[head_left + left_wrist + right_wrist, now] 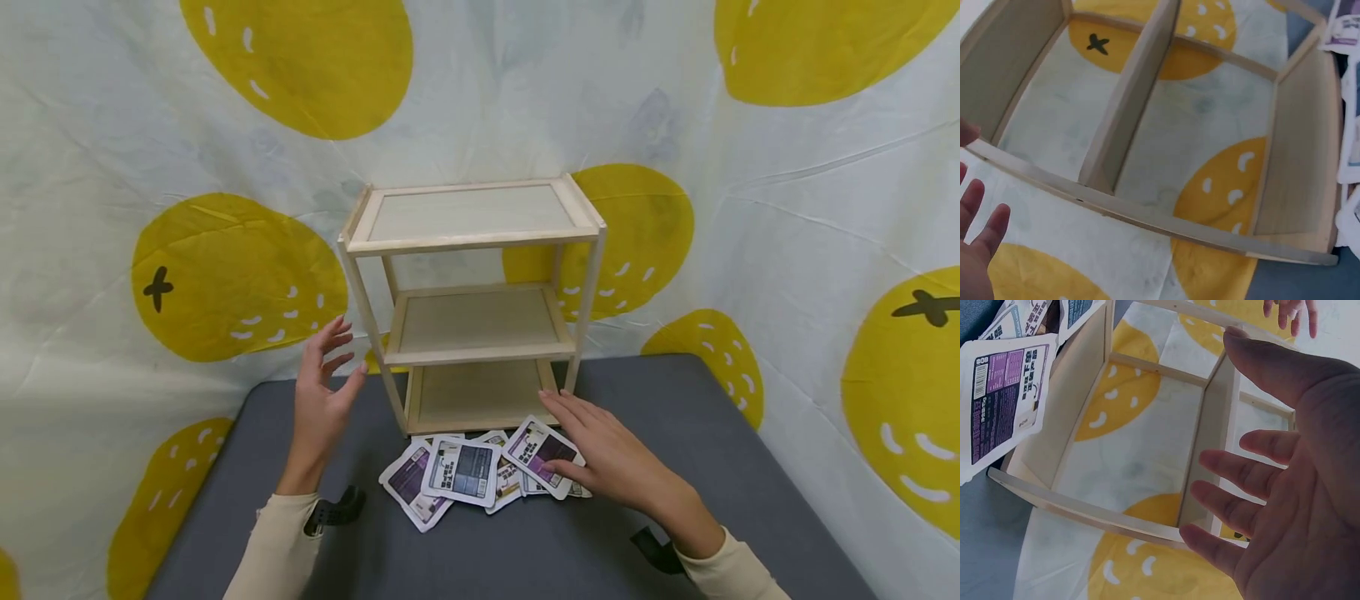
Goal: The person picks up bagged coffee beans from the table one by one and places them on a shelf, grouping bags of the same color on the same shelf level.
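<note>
A small wooden shelf [480,329] with three tiers stands at the back of the dark table. Before it lies a loose pile of flat printed packets [461,471], white-edged with purple or dark blue labels. My left hand [322,404] is raised beside the shelf's left side, fingers spread and holding nothing. Over the right end of the pile hovers my right hand [607,450], its fingers extended; its thumb overlaps a purple packet [543,454] in the head view. In the right wrist view that packet [1007,403] appears apart from the right hand [1272,481], whose palm holds nothing.
The dark grey table [750,500] reaches to a white cloth backdrop [480,100] printed with large yellow fruit. Dark straps circle both wrists, the left strap [337,510] jutting out over the table. The shelf's open tiers face me.
</note>
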{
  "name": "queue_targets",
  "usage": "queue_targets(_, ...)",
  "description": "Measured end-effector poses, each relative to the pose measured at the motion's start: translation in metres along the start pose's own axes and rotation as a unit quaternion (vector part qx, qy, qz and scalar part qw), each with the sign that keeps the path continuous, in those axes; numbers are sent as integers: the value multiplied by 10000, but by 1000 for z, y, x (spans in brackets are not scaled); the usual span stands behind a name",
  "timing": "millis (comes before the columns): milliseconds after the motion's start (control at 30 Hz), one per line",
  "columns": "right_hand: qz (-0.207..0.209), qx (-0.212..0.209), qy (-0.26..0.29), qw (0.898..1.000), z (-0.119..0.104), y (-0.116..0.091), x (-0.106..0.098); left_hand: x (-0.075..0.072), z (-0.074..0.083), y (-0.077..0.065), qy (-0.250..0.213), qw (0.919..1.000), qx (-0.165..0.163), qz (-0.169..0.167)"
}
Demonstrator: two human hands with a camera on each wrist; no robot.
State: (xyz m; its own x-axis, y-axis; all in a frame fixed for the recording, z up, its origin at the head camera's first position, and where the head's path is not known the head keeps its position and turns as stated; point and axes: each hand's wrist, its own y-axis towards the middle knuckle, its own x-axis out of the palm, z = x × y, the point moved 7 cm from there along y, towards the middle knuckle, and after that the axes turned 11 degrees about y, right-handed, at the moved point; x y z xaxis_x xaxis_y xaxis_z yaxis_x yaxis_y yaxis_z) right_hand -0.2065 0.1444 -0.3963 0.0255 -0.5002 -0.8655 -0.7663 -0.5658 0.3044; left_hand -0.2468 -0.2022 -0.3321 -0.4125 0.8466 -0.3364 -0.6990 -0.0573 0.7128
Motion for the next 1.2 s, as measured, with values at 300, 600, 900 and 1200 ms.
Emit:
queue_targets(300,-252,522,594,9966,20,0,9,24,-36,19,-1102,9887,-594,-824)
queue_targets(600,-319,590,1163,9909,39,2,19,39,-57,29,-1866,9738,-878,-960)
queue_targets(900,-418,670,1310,9882,45,2,24,43,-65,32,-2203,9647,-1177,-831)
queue_targets(1200,-386,551,1224,9902,50,3,31,42,-71,27,-2259,9578,-1577,-821)
